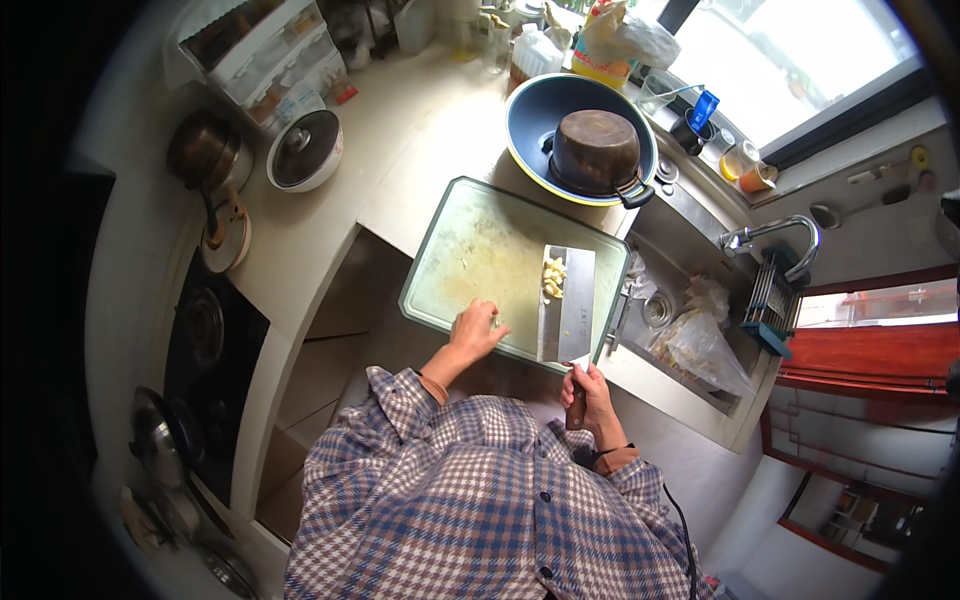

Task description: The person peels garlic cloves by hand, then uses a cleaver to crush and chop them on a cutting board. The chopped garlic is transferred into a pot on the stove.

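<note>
My right hand [589, 397] grips the wooden handle of a cleaver [576, 315], whose broad blade lies flat over the right side of a cutting board [450, 240]. Several pale chopped pieces, likely garlic [553, 276], rest on the blade towards its far left corner. At the board's near edge is my left hand [476, 330], fingers bent and pointing down to the surface. A small pale bit shows by its fingertips; whether the fingers pinch it is unclear. A few tiny scraps dot the board's stained surface.
Beyond the board, a large blue basin [536, 120] holds an upturned pot [598, 146]. A sink [690, 262] with plastic bags [697, 345] lies to the right, under a faucet [780, 225]. At left are a lidded bowl [307, 154] and a black cooktop [206, 375].
</note>
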Available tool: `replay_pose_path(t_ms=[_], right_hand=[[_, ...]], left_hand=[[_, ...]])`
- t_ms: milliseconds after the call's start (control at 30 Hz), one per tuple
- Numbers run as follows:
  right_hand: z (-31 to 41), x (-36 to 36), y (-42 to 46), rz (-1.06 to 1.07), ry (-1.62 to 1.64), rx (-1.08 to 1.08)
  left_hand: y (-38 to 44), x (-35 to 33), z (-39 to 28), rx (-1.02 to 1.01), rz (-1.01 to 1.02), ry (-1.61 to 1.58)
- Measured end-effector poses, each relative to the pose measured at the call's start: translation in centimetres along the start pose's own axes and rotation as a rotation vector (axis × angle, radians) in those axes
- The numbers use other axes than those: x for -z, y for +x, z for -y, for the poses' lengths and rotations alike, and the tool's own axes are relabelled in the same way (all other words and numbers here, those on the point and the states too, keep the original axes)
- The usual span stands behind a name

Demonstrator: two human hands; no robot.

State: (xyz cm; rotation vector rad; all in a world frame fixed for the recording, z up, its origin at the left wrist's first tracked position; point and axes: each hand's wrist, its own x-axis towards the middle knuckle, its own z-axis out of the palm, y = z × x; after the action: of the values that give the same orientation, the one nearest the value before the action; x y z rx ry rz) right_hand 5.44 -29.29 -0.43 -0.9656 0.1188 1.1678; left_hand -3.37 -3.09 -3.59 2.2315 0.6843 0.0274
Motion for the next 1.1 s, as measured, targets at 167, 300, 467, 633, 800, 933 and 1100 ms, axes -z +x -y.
replay_pose_path(t_ms=[167, 300, 467, 633, 800, 933, 1100], right_hand=[[0.7, 1.8, -1.4, -0.006, -0.014, -0.01], [1.8, 3.2, -2.5, -0.015, -0.007, 0.006], [3.1, 5.1, -5.2, -0.021, -0.035, 0.006], [3.9, 8.0, -7.6, -0.086, -0.032, 0.025], [4.8, 10.8, -9.3, -0.124, 0.017, 0.084], [6.7, 13.6, -11.6, -0.167, 0.039, 0.159], [9.8, 17.0, -15.8, -0.221, 0.102, 0.304]], left_hand=[[-0.7, -3.0, -0.5, -0.119, -0.039, 0.127], [1.5, -2.7, 2.4, -0.056, -0.147, -0.091], [7.8, 1.7, 8.3, 0.276, -0.407, -0.164], [9.5, 1.9, 5.3, 0.315, -0.393, 0.145], [10.0, 1.9, 3.4, 0.361, -0.284, 0.179], [8.8, -1.7, -5.4, 0.266, 0.064, -0.559], [5.5, -11.6, -18.0, 0.015, 0.502, -0.761]])
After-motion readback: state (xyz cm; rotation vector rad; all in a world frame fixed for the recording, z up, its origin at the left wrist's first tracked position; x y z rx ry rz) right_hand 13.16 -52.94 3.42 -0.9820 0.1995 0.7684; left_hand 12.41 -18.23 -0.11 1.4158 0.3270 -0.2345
